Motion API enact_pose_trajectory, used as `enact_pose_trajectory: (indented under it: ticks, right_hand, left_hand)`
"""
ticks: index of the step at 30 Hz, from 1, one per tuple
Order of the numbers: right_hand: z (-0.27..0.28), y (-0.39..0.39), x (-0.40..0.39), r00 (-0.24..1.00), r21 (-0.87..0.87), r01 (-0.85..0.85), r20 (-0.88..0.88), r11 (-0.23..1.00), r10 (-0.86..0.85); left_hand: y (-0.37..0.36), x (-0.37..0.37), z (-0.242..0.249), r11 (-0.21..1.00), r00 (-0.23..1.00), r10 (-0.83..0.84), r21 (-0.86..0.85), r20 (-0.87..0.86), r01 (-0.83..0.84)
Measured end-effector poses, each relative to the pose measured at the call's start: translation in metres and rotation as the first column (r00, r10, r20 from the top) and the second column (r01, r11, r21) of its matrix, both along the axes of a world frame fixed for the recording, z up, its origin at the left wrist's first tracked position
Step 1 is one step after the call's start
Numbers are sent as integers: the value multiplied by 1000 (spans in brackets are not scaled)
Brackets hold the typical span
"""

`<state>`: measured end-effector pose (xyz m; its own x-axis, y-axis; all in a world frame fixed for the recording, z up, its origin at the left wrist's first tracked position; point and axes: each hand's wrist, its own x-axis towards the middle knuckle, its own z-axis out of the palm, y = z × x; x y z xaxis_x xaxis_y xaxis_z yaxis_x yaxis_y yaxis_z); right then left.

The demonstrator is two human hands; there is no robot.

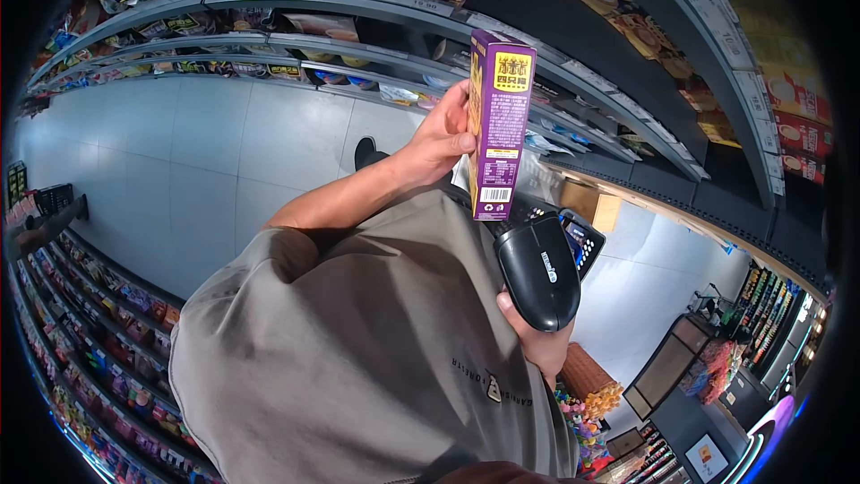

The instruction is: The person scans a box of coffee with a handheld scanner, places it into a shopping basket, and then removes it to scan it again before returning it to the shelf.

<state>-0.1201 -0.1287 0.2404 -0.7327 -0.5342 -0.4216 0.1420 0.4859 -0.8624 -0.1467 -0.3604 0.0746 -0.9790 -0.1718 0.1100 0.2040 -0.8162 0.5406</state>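
Purple box [504, 125] stands near-upright, pinched by the left hand [438, 137] at its left side, fingertips partly hidden. Its barcode [495, 194] faces the wearer. Just below and right of it, the right hand [540, 346] is curled around a black scanner [542, 278]. The step in hand looks like presenting the barcode; moving on calls for steady, unobstructed alignment between barcode and scanner.

Bright centre, bowed edges, black corners

One purple box [503, 125], one black scanner [539, 274], one left hand [441, 136], one right hand [543, 346], one dark shoe [365, 151]
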Motion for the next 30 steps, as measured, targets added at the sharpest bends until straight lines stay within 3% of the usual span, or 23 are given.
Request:
enact_pose_trajectory:
  ticks: [2, 8, 15, 30]
  right_hand:
    - [0, -2, 3, 993, -7, 111, 30, 994, -110]
    - [1, -4, -3, 1000, 10, 7, 16, 1000, -7]
    - [-5, -4, -3, 999, 17, -26, 40, 1000, 25]
    - [-4, -18, 0, 995, 22, -43, -94, 999, 45]
  left_hand:
    - [0, 1, -1, 1000, 1000, 3, 4, -2, -3]
    - [-4, 2, -2, 1000, 1000, 15, 1, 13, -15]
    - [-10, 5, -2, 1000, 999, 23, -18, 28, -22]
    - [-21, 8, 2, 999, 999, -1, -37, 43, 2]
